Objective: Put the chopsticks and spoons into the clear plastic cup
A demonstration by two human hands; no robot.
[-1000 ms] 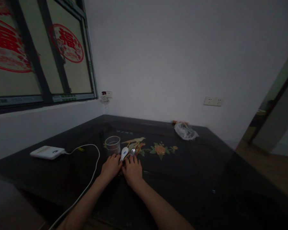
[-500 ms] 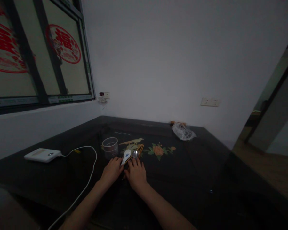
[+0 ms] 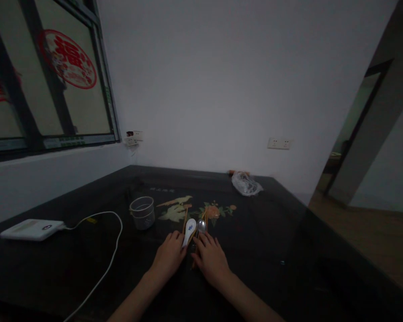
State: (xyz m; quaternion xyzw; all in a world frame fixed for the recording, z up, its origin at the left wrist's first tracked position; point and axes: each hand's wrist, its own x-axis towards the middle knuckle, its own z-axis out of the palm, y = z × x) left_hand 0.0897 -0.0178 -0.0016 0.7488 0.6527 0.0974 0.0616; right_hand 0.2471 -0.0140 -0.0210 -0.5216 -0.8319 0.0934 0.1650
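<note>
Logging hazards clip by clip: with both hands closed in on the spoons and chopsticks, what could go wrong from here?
The white spoon, metal spoon and chopsticks lie bunched between the left hand and right hand; a loose grab could let one slip onto the hard table.
The clear cup stands just beyond the left hand; a sweep that way might tip it.
Dim light makes the thin chopsticks easy to miss.

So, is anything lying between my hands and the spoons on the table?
Nothing visible does. The left hand reaches the white spoon at its handle, and the right hand reaches the metal spoon and chopsticks beside it. The cup stands apart, off to the left.
</note>
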